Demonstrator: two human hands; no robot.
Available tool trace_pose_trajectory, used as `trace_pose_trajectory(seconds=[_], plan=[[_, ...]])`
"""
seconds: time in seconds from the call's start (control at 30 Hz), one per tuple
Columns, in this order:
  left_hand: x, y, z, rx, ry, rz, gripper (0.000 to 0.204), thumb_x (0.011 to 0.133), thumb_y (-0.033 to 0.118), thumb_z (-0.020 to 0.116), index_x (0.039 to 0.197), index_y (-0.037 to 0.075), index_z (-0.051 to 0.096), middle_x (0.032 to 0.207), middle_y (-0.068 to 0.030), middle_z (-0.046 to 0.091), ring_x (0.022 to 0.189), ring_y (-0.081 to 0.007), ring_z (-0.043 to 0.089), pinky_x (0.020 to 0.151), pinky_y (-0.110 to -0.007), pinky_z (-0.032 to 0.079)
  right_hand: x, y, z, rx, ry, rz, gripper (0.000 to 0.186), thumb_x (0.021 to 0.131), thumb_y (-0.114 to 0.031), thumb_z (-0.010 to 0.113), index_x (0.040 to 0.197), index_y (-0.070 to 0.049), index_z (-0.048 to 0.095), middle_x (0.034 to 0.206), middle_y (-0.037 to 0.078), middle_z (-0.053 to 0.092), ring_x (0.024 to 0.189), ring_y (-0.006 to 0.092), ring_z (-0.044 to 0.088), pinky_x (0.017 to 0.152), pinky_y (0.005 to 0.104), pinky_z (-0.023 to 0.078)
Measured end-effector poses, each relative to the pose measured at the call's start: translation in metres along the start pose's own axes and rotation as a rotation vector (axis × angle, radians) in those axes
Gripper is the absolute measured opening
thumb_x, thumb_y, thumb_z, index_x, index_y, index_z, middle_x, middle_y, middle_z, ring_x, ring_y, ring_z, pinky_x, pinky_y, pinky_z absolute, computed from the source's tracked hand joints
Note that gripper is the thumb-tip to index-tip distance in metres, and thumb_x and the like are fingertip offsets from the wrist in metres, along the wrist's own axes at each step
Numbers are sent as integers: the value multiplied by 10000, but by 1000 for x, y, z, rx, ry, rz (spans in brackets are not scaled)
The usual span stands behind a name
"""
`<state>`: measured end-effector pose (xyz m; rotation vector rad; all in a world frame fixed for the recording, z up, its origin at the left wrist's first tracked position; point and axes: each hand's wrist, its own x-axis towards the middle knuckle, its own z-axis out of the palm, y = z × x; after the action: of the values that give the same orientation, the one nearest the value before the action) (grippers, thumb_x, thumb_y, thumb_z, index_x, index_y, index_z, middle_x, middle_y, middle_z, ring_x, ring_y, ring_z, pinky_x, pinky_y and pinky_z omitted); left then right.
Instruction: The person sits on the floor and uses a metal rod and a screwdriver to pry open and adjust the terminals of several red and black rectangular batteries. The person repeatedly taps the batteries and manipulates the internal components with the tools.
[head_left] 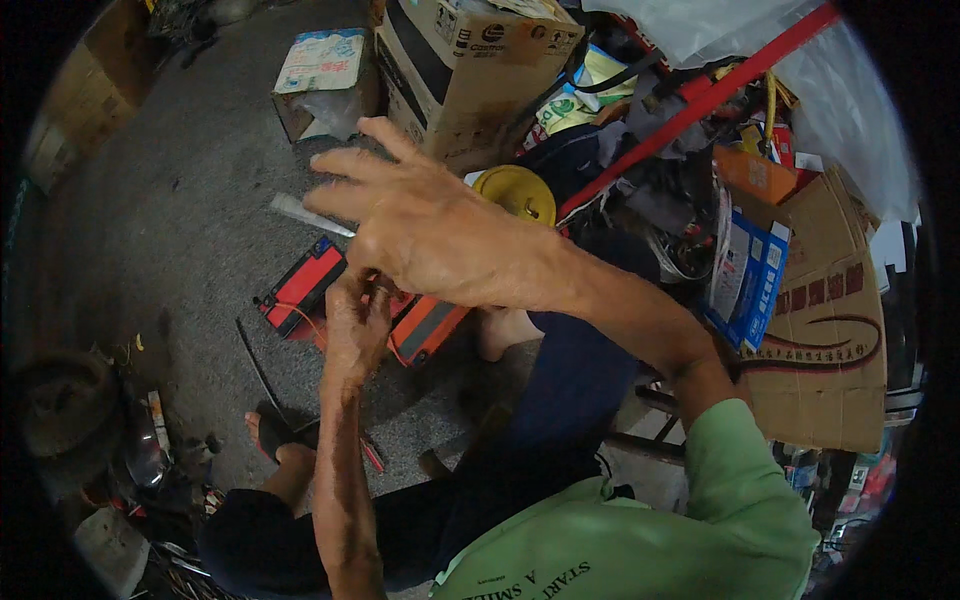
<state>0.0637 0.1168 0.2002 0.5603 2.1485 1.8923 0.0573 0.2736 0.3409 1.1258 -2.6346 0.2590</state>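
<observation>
My left hand (358, 325) is held up in front of me, its fingertips drawn together in a pinch. Over it reaches my right hand (400, 215), with several fingers spread out to the left. Its thumb and forefinger bend down to my left fingertips, where they seem to pinch; anything between them is too small or hidden to make out. Below both hands on the floor are a red-and-black boxy object (303, 283) with a thin orange wire and an orange-red piece with a grey strip (430, 328). My hands hide the part between these two.
A thin dark rod (260, 362) lies on the grey floor near my foot. Cardboard boxes (480, 85), a round yellow lid (515, 193) and a slanting red bar (700, 110) are ahead and right. A blue box (750, 280) leans by flattened cardboard (825, 330). Clutter surrounds a dark wheel-like thing (68, 410).
</observation>
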Motion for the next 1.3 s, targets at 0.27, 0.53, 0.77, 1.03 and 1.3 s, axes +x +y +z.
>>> trace_pose_trajectory(seconds=[0.27,0.53,0.77,1.03,1.3], plan=[[1,6,9,93,-13,178,304,951,-37,550,1250,-3,593,1021,-185,711,844,-261,676,769,-369,527,-32,41,5,53,348,256,153,807,-109,666,920,-27,726,1120,125,663,1078,321,626,987,436,456],[2,-1,24,478,331,346,168,748,86,837,882,33,751,779,-78,685,644,-233,580,623,-365,471,-83,89,3,23,258,746,215,854,-169,669,930,25,722,993,166,708,927,349,662,843,415,522],[7,-14,35,249,267,36,188,843,101,812,875,-47,701,731,-63,693,742,-119,650,609,-291,507,-104,88,3,-13,13,961,244,855,-253,661,936,-44,757,932,192,712,879,379,684,790,452,538],[6,-9,16,-243,-20,-39,269,978,71,632,1214,-54,599,1062,-123,681,868,-159,671,766,-296,545,-119,41,75,136,-242,1096,265,844,-306,698,925,-62,758,908,205,709,927,387,686,803,491,537],[4,-13,12,150,38,138,233,935,-31,620,1167,-22,627,1053,-119,709,951,-213,696,779,-364,592,-121,-7,208,665,-15,973,220,816,-167,688,984,-25,690,976,240,680,974,414,659,827,493,525]])
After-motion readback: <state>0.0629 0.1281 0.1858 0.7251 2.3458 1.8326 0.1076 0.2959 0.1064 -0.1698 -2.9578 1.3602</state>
